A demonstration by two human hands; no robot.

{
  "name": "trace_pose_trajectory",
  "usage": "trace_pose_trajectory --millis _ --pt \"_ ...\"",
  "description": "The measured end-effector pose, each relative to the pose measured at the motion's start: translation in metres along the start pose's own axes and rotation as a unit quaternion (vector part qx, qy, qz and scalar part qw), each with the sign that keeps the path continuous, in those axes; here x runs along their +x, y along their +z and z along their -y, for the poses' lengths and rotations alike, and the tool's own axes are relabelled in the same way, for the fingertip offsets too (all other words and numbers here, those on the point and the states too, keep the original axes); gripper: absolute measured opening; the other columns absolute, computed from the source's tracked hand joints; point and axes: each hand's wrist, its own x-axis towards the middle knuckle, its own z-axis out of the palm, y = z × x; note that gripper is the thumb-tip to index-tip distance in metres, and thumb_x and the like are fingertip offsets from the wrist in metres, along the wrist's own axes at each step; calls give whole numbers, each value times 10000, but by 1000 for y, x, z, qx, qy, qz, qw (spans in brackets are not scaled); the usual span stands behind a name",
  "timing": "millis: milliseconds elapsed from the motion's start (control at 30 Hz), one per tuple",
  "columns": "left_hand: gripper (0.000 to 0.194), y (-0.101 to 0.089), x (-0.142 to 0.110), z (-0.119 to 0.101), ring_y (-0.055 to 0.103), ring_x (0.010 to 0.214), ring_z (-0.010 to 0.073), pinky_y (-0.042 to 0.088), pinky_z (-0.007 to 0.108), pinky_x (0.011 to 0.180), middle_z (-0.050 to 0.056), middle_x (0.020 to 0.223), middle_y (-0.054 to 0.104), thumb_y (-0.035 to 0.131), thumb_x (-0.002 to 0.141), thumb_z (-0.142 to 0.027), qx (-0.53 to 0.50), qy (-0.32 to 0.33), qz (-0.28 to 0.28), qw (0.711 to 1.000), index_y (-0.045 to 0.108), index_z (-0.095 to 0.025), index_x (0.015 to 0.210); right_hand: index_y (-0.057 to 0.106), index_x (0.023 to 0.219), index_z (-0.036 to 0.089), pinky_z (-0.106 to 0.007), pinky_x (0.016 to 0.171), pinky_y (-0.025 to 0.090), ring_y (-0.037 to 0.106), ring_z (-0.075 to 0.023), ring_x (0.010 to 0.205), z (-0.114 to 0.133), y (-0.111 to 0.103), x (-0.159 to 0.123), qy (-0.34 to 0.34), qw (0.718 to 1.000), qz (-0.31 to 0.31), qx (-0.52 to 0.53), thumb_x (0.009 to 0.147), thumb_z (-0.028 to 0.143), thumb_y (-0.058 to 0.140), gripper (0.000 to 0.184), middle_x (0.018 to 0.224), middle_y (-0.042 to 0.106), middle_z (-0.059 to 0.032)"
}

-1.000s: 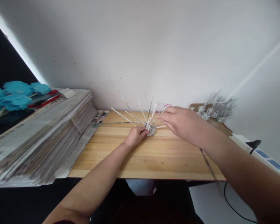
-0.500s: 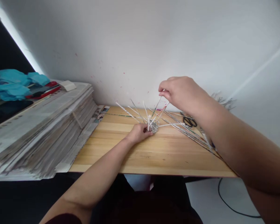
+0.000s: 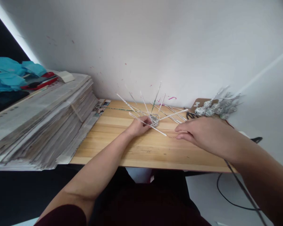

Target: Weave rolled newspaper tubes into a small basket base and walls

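Observation:
A small woven basket [image 3: 154, 120] of thin rolled-paper sticks sits on the wooden table, with several paper spokes [image 3: 157, 98] fanning up and out of it. My left hand [image 3: 139, 126] is closed on the near left side of the weave, its fingertips partly hidden by the basket and spokes. One white paper stick [image 3: 160, 131] slants across the front of the basket toward the right. To the right of the basket, my right hand [image 3: 200, 133] is held low with thumb and fingers round a thin strip [image 3: 171, 137], whose end inside the hand is hidden.
Loose paper sticks [image 3: 175, 115] lie behind my right hand, beside black scissors [image 3: 191, 116]. Silvery woven pieces [image 3: 211, 109] stand against the wall at back right. A tall newspaper stack [image 3: 77, 94] fills the left, with blue crumpled paper [image 3: 7, 73] on top.
My right hand first rose above the basket with a strip, then came down to its right. My left hand stays at the basket. The camera view has shifted slightly.

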Motion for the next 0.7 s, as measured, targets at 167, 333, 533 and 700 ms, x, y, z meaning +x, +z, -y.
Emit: trace_pose_trajectory --millis 167,333,533,700 --pt "98 -6 0 0 537 611 122 416 241 602 4 711 668 604 787 -180 13 -28 31 999 699 -168 808 717 728 257 -285 583 317 593 -176 649 -52 46 -2 71 995 70 15 907 380 579 258 671 679 0" --pt "134 -11 1 1 604 682 144 453 251 662 17 771 711 635 790 -201 17 -34 51 998 728 -169 880 720 761 211 -296 635 358 636 -216 762 -58 78 2 85 993 84 -2 900 366 613 233 767 711 -57" --pt "121 -9 1 3 643 751 160 481 256 724 27 821 739 681 751 -179 7 -10 67 998 734 -170 860 694 921 156 -340 808 438 643 -249 914 -8 105 20 14 999 -4 43 931 335 595 206 918 697 -115" --pt "128 -9 1 7 679 804 186 507 280 788 35 861 761 701 762 -230 -17 -23 58 998 747 -177 870 604 1255 180 -335 879 476 651 -222 1029 18 124 40 44 975 -105 189 952 227 553 311 1147 692 -107"
